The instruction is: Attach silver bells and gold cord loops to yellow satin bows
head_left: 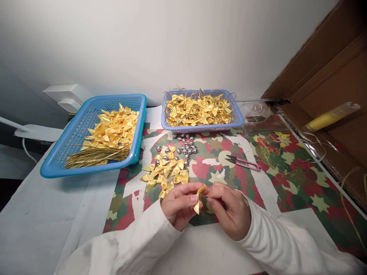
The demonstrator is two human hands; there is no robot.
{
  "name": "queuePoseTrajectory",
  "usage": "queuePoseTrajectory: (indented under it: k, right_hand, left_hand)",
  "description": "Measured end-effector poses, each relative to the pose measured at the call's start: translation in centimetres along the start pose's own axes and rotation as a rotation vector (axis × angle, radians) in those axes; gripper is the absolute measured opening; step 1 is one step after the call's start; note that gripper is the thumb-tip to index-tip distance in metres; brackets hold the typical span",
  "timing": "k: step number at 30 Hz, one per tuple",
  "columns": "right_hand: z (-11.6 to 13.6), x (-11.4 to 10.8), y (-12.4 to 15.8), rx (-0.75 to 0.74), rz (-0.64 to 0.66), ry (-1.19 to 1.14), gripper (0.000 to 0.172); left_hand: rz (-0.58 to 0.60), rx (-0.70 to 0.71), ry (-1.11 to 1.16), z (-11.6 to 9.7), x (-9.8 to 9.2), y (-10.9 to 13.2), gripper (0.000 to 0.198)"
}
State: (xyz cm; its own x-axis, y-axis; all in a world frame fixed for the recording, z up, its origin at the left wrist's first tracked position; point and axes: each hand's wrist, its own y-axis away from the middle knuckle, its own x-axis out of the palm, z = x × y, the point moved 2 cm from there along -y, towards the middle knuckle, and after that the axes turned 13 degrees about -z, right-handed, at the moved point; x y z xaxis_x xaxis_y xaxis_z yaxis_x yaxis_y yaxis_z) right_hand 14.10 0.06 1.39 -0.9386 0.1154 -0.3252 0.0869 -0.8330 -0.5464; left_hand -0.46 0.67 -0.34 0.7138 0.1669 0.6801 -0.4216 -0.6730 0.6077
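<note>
A white wall [172, 46] rises behind the bench [28, 229]. Near the bench's back left corner is a boxy white fitting [64, 93]; by the left edge, a flat white piece [38, 132] has a white cable [28, 151] hanging below it. Patterned paper [304, 198] reaches towards the right edge, where brown cardboard [321, 72] stands. A clear tube [329, 116], partly yellow inside, slants before the cardboard.
</note>
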Motion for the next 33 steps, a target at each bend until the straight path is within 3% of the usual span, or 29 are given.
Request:
queuePoseTrajectory:
  k: [23,33]
  right_hand:
    - [0.1,0.1,0.3,0.024,0.027,-0.058,0.016]
    - [0.1,0.4,0.8,0.118,0.063,-0.089,0.016]
  left_hand:
    - [-0.129,-0.008,0.04,0.5,0.1,-0.7,0.023]
    - [-0.258,-0.008,0.05,0.9,0.1,-0.7,0.031]
